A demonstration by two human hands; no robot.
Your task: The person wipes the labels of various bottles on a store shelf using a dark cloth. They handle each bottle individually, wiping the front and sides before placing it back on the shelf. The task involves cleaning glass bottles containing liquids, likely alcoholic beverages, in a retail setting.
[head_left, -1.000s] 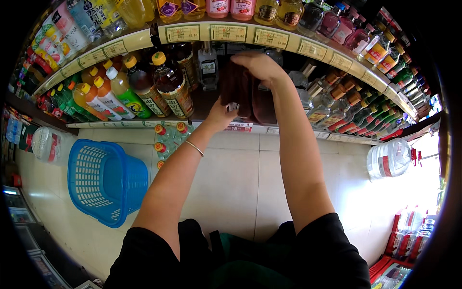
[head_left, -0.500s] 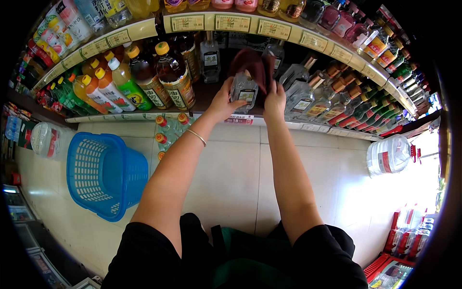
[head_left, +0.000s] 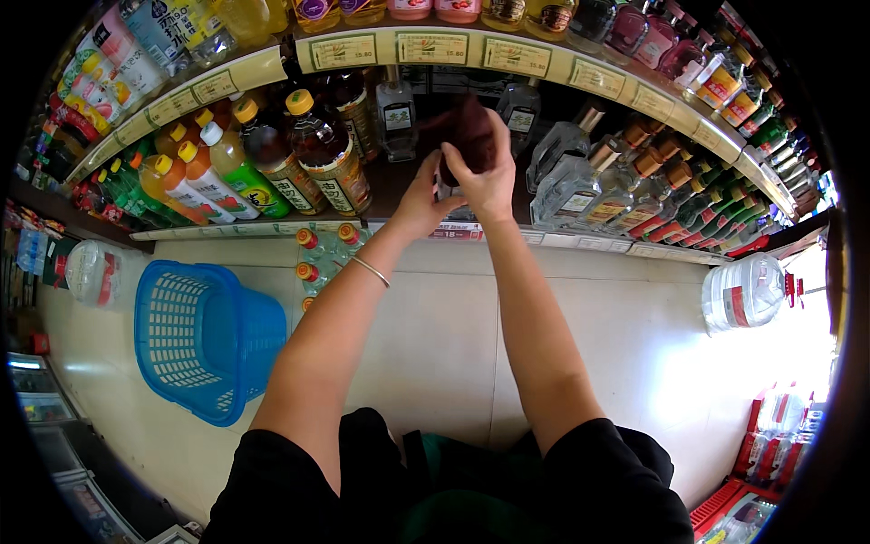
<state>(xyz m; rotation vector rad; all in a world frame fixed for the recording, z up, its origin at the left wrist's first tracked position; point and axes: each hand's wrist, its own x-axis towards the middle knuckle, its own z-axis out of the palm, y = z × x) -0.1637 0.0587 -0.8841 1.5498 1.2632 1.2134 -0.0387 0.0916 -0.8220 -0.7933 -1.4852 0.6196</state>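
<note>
At the front of the lower shelf [head_left: 548,239], my left hand [head_left: 420,203] is closed around a clear glass bottle [head_left: 445,189], mostly hidden by my fingers. My right hand [head_left: 490,181] grips a dark red cloth [head_left: 473,132] and presses it over the top of this bottle. Behind my hands a similar clear bottle [head_left: 397,120] stands to the left. Another clear bottle [head_left: 520,114] stands just to the right. Further right are several square clear bottles [head_left: 575,196].
Tall dark brown bottles [head_left: 328,156] with yellow caps stand left of my hands. The upper shelf edge [head_left: 390,51] juts out above. A blue plastic basket [head_left: 237,340] sits on the tiled floor at left, beside small red-capped bottles [head_left: 311,271]. A large water jug [head_left: 743,295] stands at right.
My right hand has moved left and up, carrying the cloth from the bottle's right side onto its top. The bottle is now largely covered by my hands and the cloth.
</note>
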